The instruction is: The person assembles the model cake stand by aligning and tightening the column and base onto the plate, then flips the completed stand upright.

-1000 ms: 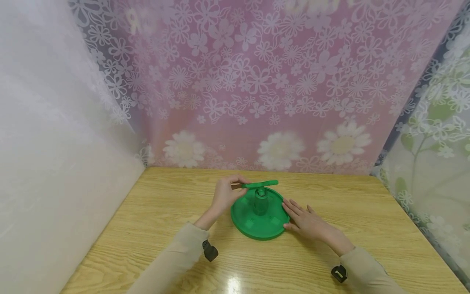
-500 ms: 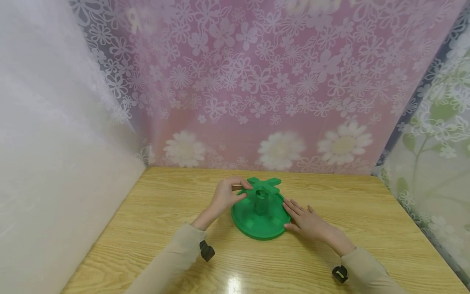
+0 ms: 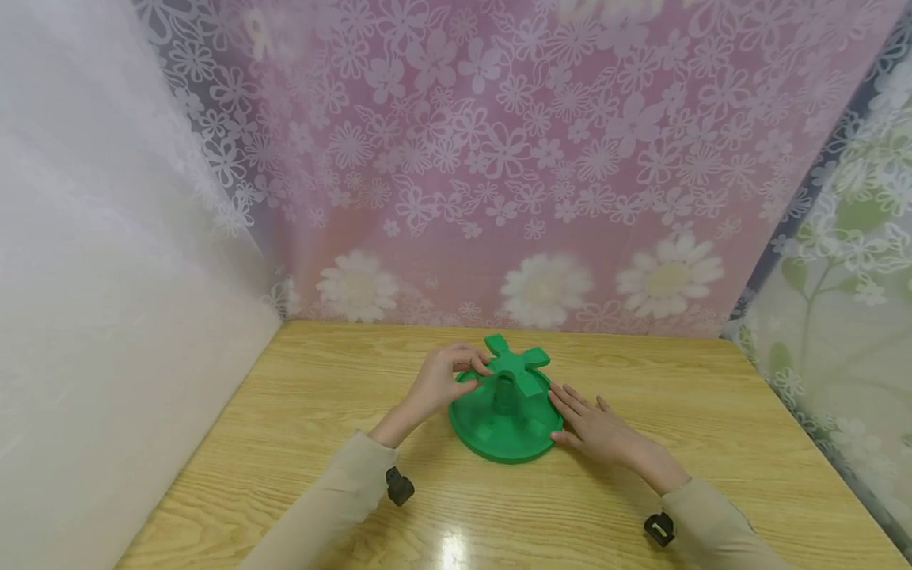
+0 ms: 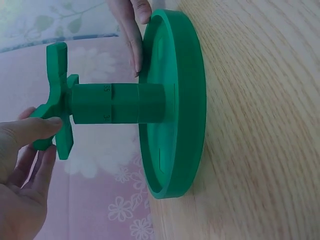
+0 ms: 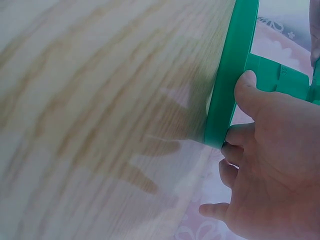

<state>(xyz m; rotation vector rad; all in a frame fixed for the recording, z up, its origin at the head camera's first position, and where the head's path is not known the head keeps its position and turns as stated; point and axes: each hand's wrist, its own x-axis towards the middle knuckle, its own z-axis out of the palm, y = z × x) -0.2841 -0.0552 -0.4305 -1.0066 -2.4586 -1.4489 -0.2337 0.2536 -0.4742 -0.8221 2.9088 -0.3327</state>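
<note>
A green round base (image 3: 492, 445) with a raised rim lies on the table. From its middle rises a green cylindrical post (image 4: 117, 103) bearing small number marks. At the post's top is a green cross-shaped piece (image 3: 516, 363) with stubby arms; whether it is seated there I cannot tell. My left hand (image 3: 442, 380) pinches one of its arms between thumb and fingers, as the left wrist view shows. My right hand (image 3: 597, 432) rests against the base's right rim. Its fingers are spread and fairly straight, and its thumb (image 5: 246, 85) touches the rim.
The wood-grain table (image 3: 342, 356) runs back to a pink flowered curtain (image 3: 456, 158). A pale sheet (image 3: 128, 237) hangs on the left and a flowered sheet (image 3: 841, 277) on the right. Black wrist devices (image 3: 400, 486) sit by both sleeves.
The cross-shaped piece was seen edge-on above the post; its flat face now shows and its arms have turned. My left hand has shifted slightly with it. My right hand stays on the rim.
</note>
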